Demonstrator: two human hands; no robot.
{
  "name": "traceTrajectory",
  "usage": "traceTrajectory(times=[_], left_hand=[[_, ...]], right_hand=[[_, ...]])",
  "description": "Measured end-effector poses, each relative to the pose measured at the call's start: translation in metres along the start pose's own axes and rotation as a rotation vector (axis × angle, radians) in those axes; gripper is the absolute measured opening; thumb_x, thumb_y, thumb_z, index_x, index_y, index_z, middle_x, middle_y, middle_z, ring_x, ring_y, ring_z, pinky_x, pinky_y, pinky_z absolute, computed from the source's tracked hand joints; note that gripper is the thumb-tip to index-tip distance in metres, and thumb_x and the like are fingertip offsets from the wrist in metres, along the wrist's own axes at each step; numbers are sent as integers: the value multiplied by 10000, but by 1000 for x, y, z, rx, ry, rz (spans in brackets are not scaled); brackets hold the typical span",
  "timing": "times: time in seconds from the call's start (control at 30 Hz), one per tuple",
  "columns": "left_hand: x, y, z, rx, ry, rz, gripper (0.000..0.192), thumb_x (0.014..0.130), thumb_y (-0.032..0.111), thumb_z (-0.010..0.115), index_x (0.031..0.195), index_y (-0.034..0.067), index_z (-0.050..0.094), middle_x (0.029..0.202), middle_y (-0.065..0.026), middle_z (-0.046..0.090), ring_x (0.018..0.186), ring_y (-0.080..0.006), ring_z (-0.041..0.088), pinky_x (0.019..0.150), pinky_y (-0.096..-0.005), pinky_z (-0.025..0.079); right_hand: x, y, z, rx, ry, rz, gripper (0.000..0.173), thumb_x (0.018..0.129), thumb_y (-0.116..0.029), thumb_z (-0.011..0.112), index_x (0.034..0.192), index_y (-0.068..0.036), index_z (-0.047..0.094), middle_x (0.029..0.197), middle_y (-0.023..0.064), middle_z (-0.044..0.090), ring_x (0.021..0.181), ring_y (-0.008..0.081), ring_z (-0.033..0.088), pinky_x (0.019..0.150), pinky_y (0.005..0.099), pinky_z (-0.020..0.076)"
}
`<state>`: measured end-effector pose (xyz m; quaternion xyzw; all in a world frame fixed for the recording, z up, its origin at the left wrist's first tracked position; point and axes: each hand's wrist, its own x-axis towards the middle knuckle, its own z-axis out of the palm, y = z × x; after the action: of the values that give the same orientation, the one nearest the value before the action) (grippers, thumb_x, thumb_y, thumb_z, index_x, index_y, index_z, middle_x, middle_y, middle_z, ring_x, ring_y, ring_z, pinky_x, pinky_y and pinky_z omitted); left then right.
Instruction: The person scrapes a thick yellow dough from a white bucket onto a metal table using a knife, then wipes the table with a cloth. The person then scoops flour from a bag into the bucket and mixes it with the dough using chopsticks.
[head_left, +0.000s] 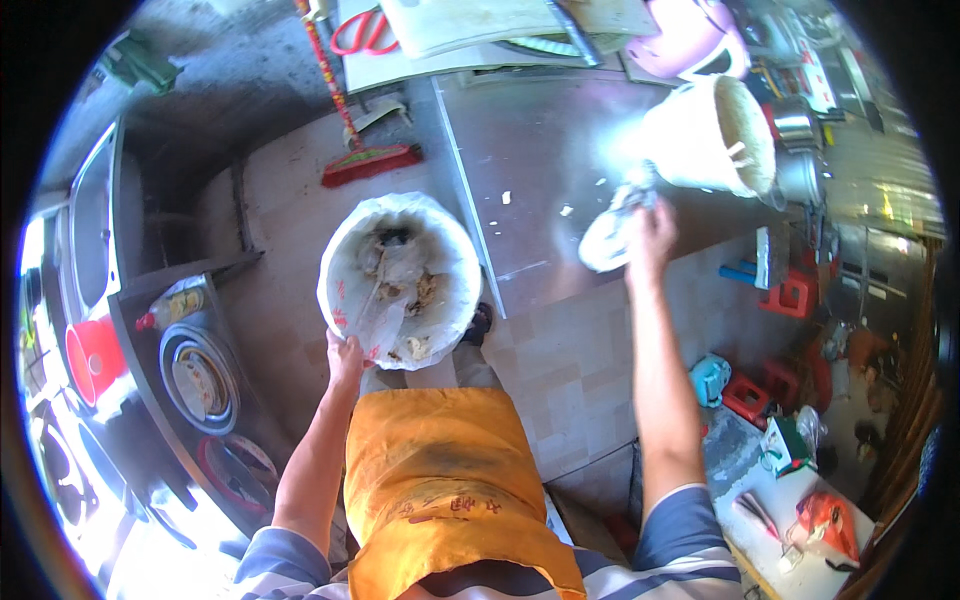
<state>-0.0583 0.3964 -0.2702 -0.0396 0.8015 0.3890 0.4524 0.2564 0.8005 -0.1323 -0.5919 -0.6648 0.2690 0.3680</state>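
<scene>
My left hand grips the lower left rim of a round white bin, which bears red writing and has waste at its bottom. Out over the metal tabletop, my right hand holds a whitish cloth, blurred at its edges. White scraps lie on the metal to the left of the cloth. Just beyond my right hand, a cream bucket lies tilted on its side, its mouth facing right. An orange apron covers my front.
A red broom stands on the tiled floor at upper left. Nested basins sit on a shelf at left, near a red bucket. Red stools and a white table with items are at right. Boards lie at the top.
</scene>
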Motion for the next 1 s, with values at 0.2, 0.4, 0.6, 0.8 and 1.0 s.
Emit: traceTrajectory(times=[0.2,0.4,0.6,0.8,1.0], left_hand=[[14,1,-6,41,-13,15,461,912,84,491,1350,8,371,994,-190,613,715,-249,673,501,-375,600],[18,13,-7,30,-42,-23,465,898,91,473,1347,12,379,1051,-208,627,729,-281,688,497,-367,608],[26,13,-16,-16,-10,-54,470,893,92,475,1349,11,394,1105,-213,612,785,-295,700,506,-373,621],[59,-11,-33,-184,36,-134,419,899,89,480,1304,6,405,998,-205,615,700,-291,701,531,-433,633],[110,-32,-67,-478,62,-312,396,910,81,448,1293,-10,404,950,-221,621,684,-327,703,576,-495,640]], right_hand=[[9,14,58,-238,-172,-190,301,857,-137,607,1118,-3,674,1197,182,593,1126,349,576,998,454,456],[-142,-98,148,-183,-461,-624,325,709,-114,704,1032,-88,672,1113,156,612,1048,360,564,931,487,451],[-197,-142,174,188,-496,-361,331,766,-34,695,1095,-24,653,1173,170,575,1108,351,561,989,458,458],[-90,-96,92,308,-188,148,240,897,-16,547,1122,3,630,1066,39,624,899,146,631,809,325,540],[-49,-32,109,-610,37,-62,431,971,-247,574,1250,81,589,1270,281,568,1174,428,545,1021,484,415]])
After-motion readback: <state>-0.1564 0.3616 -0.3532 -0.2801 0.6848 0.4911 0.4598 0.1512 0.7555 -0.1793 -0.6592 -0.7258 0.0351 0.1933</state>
